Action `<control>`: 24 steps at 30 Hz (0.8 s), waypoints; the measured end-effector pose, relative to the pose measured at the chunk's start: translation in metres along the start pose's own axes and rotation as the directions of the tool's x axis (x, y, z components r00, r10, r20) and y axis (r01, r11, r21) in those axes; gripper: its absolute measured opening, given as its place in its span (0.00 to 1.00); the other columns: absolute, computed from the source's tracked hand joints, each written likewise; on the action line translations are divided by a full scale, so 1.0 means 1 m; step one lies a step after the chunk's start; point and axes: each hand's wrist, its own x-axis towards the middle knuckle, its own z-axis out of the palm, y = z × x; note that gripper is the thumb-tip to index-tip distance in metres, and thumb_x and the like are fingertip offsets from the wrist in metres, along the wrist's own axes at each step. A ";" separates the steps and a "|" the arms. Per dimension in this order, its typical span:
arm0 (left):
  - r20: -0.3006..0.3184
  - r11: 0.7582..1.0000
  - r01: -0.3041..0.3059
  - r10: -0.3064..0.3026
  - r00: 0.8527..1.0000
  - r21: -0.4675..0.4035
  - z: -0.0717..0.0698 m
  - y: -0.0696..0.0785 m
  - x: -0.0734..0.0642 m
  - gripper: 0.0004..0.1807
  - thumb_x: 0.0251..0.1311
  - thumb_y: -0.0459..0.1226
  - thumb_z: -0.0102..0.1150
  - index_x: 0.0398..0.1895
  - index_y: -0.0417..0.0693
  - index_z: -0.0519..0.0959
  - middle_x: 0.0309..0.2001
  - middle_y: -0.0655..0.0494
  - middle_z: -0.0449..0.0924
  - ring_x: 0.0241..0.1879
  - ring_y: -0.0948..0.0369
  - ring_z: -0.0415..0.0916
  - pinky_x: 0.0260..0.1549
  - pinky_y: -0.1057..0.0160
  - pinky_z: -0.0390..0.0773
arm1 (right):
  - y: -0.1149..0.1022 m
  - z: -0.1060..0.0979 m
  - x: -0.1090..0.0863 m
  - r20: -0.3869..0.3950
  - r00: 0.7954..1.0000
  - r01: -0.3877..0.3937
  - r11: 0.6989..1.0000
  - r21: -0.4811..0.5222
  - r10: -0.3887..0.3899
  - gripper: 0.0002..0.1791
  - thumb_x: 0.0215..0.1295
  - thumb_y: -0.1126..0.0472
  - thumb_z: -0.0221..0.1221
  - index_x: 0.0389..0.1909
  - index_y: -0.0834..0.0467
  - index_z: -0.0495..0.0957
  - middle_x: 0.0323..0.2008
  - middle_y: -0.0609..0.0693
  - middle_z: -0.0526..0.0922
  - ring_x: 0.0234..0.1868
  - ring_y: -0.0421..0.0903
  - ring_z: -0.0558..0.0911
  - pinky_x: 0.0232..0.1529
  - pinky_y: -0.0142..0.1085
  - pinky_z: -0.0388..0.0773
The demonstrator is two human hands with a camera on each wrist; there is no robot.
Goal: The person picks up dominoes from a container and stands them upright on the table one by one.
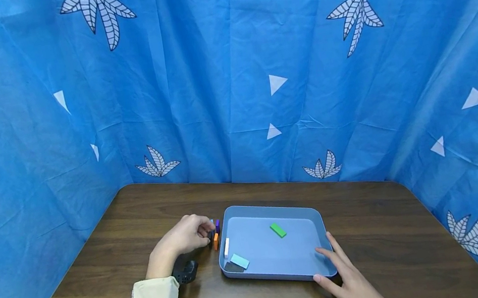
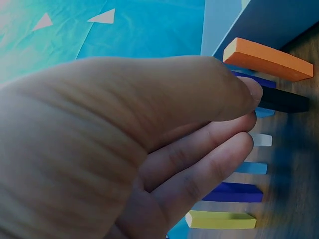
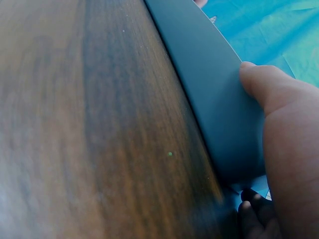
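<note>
My left hand (image 1: 188,233) is just left of the blue-grey tray (image 1: 280,279). In the left wrist view, its thumb and a fingertip pinch a black block (image 2: 285,99) in a row of small blocks. An orange block (image 2: 269,59) stands on one side of it, nearer the tray wall. On the other side are white (image 2: 262,140), light blue (image 2: 253,168), purple (image 2: 233,192) and yellow (image 2: 222,219) blocks. My right hand (image 1: 349,278) rests at the tray's near right corner, fingers spread, thumb at the near rim and one finger reaching over the side.
Inside the tray lie a green block (image 1: 278,230), a white block (image 1: 227,248) and a light blue block (image 1: 239,261), the last two near its left wall. The brown wooden table (image 1: 367,212) is bordered by a blue patterned curtain (image 1: 229,79).
</note>
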 end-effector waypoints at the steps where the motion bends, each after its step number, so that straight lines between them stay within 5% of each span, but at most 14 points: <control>1: -0.002 1.000 0.002 -0.002 1.000 -0.001 0.000 0.001 0.000 0.13 0.48 0.24 0.65 0.38 0.42 0.83 0.34 0.54 0.82 0.33 0.63 0.76 0.36 0.64 0.81 | 0.000 0.000 0.000 0.001 1.000 -0.002 1.000 0.002 0.002 0.39 0.61 0.31 0.53 0.69 0.43 0.60 0.77 0.42 0.32 0.76 0.56 0.47 0.63 0.64 0.59; 14: -0.050 1.000 0.017 -0.017 0.999 0.018 -0.008 0.009 -0.003 0.14 0.50 0.26 0.66 0.42 0.40 0.82 0.34 0.52 0.82 0.34 0.61 0.77 0.38 0.62 0.81 | 0.001 0.000 0.000 0.018 1.000 -0.010 1.000 0.016 0.009 0.38 0.61 0.32 0.53 0.70 0.42 0.59 0.77 0.42 0.31 0.76 0.57 0.46 0.63 0.65 0.58; 24: -0.070 0.993 -0.119 0.120 0.990 0.017 -0.011 0.020 -0.004 0.11 0.53 0.29 0.64 0.41 0.42 0.83 0.36 0.52 0.84 0.33 0.64 0.76 0.36 0.66 0.80 | 0.001 -0.001 0.000 0.029 0.999 -0.012 1.000 0.016 0.012 0.39 0.61 0.32 0.53 0.70 0.42 0.59 0.77 0.43 0.31 0.76 0.58 0.45 0.64 0.67 0.57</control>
